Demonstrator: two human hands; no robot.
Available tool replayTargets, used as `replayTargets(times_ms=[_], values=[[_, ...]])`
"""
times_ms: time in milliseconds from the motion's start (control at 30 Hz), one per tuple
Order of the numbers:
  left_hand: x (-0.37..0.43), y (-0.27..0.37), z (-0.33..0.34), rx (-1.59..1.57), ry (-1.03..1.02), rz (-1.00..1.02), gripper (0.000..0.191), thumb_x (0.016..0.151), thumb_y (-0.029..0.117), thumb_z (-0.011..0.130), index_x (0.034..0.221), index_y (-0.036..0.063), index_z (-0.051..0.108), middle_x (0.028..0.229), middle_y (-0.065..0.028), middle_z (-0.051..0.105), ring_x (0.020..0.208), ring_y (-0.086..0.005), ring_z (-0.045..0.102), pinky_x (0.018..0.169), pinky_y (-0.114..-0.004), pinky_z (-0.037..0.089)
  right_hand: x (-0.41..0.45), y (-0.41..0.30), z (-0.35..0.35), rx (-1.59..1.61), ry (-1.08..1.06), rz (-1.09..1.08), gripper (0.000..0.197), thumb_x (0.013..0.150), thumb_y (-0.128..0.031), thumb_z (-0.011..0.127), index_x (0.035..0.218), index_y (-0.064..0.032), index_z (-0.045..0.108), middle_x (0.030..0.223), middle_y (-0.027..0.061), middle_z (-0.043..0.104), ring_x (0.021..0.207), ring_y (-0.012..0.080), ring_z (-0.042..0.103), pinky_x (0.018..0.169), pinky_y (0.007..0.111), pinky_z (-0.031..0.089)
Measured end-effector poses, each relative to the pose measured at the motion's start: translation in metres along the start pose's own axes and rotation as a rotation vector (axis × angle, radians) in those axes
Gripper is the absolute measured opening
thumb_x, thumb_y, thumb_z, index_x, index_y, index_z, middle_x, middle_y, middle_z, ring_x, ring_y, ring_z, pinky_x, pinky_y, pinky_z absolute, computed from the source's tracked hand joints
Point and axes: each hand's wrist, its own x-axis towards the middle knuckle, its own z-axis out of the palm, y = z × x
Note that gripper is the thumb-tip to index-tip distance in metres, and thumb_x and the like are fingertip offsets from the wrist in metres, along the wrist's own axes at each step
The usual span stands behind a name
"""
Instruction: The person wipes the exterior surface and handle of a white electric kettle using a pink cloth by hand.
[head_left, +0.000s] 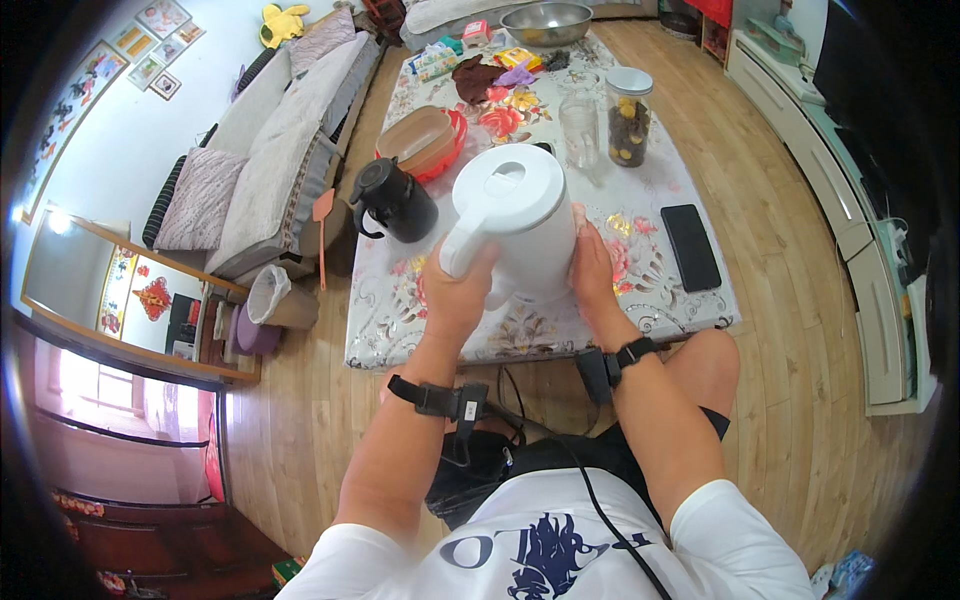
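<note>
A white lidded pitcher (532, 247) is held upright over the near part of the table. My left hand (457, 289) is closed around its handle, and my right hand (594, 266) lies against the opposite side of its body. A black thermal jug (405, 206) stands to the left of the pitcher. Behind it on the right are a clear glass vessel (580, 131) and a lidded jar (628, 124) with dark and yellow pieces inside. The pitcher hides part of a small dark object (547, 148) behind it. Whether the pitcher's base touches the table cannot be told.
On the floral-covered table (525, 337) lie a black smartphone (691, 247), a plastic container in a red basket (421, 142), a brown cloth (476, 79) and a steel basin (547, 24). A lined waste bin (281, 298) and an orange fly swatter (322, 217) are left of the table. A cable hangs over my lap.
</note>
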Motion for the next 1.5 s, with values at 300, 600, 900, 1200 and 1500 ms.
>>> replayTargets(times_ms=[300, 600, 900, 1200, 1500], values=[[0.001, -0.006, -0.002, -0.002, -0.009, 0.019, 0.020, 0.095, 0.016, 0.075, 0.107, 0.0012, 0.068, 0.079, 0.0042, 0.064, 0.065, -0.0034, 0.053, 0.057, -0.024, 0.044, -0.025, -0.083, 0.057, 0.099, 0.011, -0.325, 0.052, 0.114, -0.032, 0.038, 0.148, 0.0046, 0.048, 0.143, 0.0121, 0.058, 0.130, 0.0186, 0.054, 0.112, 0.031, 0.039], [0.001, -0.006, 0.002, 0.033, 0.002, 0.007, 0.029, 0.095, 0.023, 0.078, 0.110, 0.0001, 0.068, 0.080, 0.0011, 0.065, 0.066, -0.0070, 0.057, 0.058, -0.027, 0.047, 0.058, -0.069, 0.029, -0.001, -0.114, -0.091, 0.047, 0.112, -0.031, 0.035, 0.134, 0.0017, 0.063, 0.126, 0.0111, 0.068, 0.115, 0.0184, 0.062, 0.106, 0.033, 0.045], [0.001, -0.011, 0.001, 0.044, 0.000, 0.018, 0.032, 0.095, 0.025, 0.078, 0.112, -0.0005, 0.068, 0.080, 0.0001, 0.065, 0.066, -0.0076, 0.056, 0.059, -0.028, 0.047, 0.017, 0.019, -0.019, -0.020, -0.140, -0.027, 0.056, 0.113, -0.036, 0.029, 0.154, -0.0013, 0.044, 0.150, 0.0117, 0.052, 0.137, 0.0194, 0.049, 0.116, 0.032, 0.036], [0.000, -0.006, -0.001, 0.043, -0.009, 0.033, 0.035, 0.095, 0.026, 0.079, 0.113, -0.0012, 0.068, 0.079, 0.0003, 0.065, 0.067, -0.0076, 0.056, 0.060, -0.028, 0.047, -0.063, -0.027, -0.012, -0.176, -0.073, -0.031, 0.053, 0.102, -0.010, 0.058, 0.151, -0.0002, 0.041, 0.153, 0.0148, 0.045, 0.144, 0.0279, 0.044, 0.118, 0.039, 0.039], [0.002, -0.012, -0.002, 0.084, 0.000, 0.010, 0.036, 0.094, 0.027, 0.080, 0.116, -0.0004, 0.068, 0.087, -0.0020, 0.070, 0.075, -0.0096, 0.060, 0.067, -0.029, 0.050, -0.044, -0.057, 0.010, -0.785, 0.053, -0.569, 0.056, 0.075, -0.010, 0.087, 0.124, -0.0088, 0.060, 0.124, 0.0179, 0.050, 0.117, 0.0368, 0.052, 0.097, 0.045, 0.049]])
